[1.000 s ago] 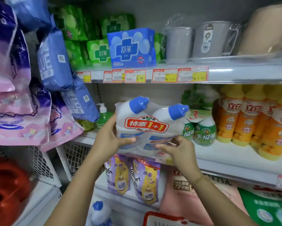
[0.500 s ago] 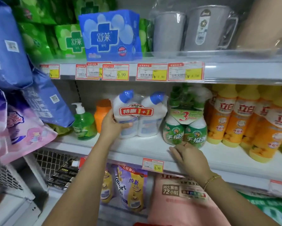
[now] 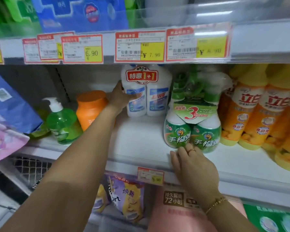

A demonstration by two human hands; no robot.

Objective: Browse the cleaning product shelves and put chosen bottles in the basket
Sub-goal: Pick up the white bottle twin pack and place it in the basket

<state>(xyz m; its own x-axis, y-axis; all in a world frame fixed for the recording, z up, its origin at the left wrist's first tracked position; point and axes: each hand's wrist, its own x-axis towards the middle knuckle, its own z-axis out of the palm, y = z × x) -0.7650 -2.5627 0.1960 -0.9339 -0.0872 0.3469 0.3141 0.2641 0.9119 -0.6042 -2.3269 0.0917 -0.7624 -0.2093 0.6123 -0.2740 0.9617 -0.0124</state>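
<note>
left hand (image 3: 122, 98) grips twin pack (image 3: 156, 97) on shelf (image 3: 141, 134) | right hand (image 3: 194, 168) rests flat, empty | basket unseen — likely browsing, nothing picked yet

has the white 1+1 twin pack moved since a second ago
Yes. The twin pack went from out in front of the shelf back onto it, now standing left of and behind the green three-pack, gripped by the left hand.

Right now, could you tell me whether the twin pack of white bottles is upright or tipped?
Upright. The twin pack stands on its bases on the shelf, labels vertical, the left hand gripping its side.
</note>
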